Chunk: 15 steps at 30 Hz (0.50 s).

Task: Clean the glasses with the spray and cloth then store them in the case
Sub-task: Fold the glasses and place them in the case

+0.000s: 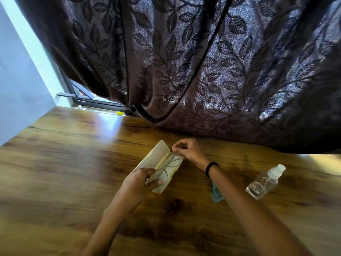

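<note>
Two hands hold the glasses [167, 166] over the open case [158, 159] on the counter [64, 163]: the left hand [142, 180] pinches the near end, the right hand [188, 149] the far end. Right of the case lie the cloth [216, 193] and, beyond it, the spray [263, 182].

A wooden table [55, 172] with a warm brown grain and darker knots fills the lower half of the frame, with a bright glare on it at the upper left. An open cream glasses case [158, 159] lies on it at the centre, set on a slant. Right of centre a small pale blue cloth [216, 194] lies flat on the wood, partly hidden under a forearm. Further right a clear spray bottle [263, 182] with a white cap lies on its side, cap toward the upper right. A dark leaf-patterned curtain [221, 80] reaches down onto the table's far edge.
</note>
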Tool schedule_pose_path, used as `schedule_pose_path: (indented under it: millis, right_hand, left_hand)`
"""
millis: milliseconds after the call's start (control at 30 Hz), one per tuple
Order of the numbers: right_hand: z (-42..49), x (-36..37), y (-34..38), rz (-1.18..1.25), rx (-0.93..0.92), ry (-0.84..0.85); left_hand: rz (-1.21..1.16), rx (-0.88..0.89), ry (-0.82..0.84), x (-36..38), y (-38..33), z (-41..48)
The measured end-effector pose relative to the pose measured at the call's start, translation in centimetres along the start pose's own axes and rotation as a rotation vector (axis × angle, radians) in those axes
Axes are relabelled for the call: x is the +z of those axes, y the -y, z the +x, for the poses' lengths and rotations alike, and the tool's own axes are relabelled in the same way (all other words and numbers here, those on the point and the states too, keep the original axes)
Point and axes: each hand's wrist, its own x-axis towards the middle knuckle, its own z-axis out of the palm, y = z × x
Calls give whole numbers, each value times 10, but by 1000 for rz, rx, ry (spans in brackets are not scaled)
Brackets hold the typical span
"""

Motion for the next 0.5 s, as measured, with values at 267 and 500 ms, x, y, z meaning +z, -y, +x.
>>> schedule_pose_path:
  millis: [267, 500]
  right_hand:
    - [-5, 4, -5, -32, -71, -59]
    - [-7, 2, -8, 8, -65, -27]
  left_hand:
    - [145, -6, -37, 7, -1, -1]
    - [162, -12, 100, 3, 4, 1]
